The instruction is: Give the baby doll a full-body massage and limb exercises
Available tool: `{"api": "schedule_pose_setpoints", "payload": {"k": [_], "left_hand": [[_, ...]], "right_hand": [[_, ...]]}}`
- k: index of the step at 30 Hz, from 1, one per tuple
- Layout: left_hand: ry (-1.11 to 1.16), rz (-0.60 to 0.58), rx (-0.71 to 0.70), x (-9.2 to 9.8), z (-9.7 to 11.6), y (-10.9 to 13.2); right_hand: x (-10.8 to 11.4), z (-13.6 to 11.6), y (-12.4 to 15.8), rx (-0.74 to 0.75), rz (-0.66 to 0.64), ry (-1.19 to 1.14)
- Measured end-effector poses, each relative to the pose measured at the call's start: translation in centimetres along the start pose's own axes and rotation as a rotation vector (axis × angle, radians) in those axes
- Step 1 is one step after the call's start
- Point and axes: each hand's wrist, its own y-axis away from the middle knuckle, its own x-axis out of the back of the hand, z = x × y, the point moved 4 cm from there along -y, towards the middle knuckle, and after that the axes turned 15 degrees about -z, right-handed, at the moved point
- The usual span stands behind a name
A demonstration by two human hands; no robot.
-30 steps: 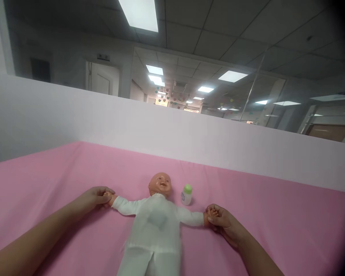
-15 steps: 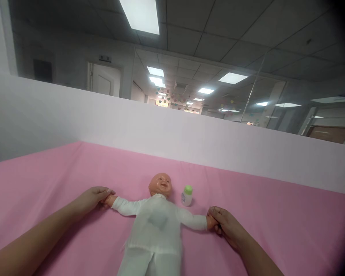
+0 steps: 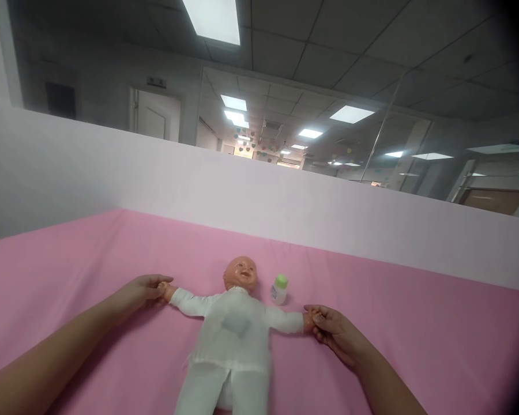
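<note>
A baby doll (image 3: pixel 233 328) with a hard plastic head and a white cloth body lies on its back, both arms stretched out sideways. My left hand (image 3: pixel 140 293) is closed around the doll's hand at the left of the view. At the right, my right hand (image 3: pixel 335 331) grips the doll's other hand between thumb and fingers. Beside the doll's head, near its right-side shoulder, stands a small clear bottle (image 3: pixel 279 290) with a green cap; neither hand touches it. The doll's lower legs run out of the bottom of the view.
Pink cloth (image 3: pixel 393 323) covers the surface under the doll. A low white wall (image 3: pixel 242 190) runs along the far side, with glass above it. Behind the glass show a door (image 3: pixel 158 115) and ceiling lights.
My right hand has shifted slightly left with the doll's hand, and its thumb now lies over it. The left grip has changed a little. The whole scene sits slightly higher in view.
</note>
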Motion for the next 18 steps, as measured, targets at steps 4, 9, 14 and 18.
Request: {"api": "schedule_pose_setpoints", "payload": {"k": [4,9,14,18], "left_hand": [[-0.067,-0.027,0.003,-0.6,0.5,0.3],[-0.212,0.0,-0.003,-1.1,1.1,0.4],[-0.259,-0.028,0.015,-1.3,1.1,0.4],[-0.302,-0.009,0.016,-1.5,1.2,0.3]], "right_hand": [[-0.7,-0.4,0.1,0.005,-0.071,0.047],[-1.6,-1.1,0.5,0.014,-0.078,0.104],[-1.9,-1.2,0.6,-0.044,-0.059,0.173],[-2.1,-1.4,0.4,-0.025,-0.021,0.25]]}}
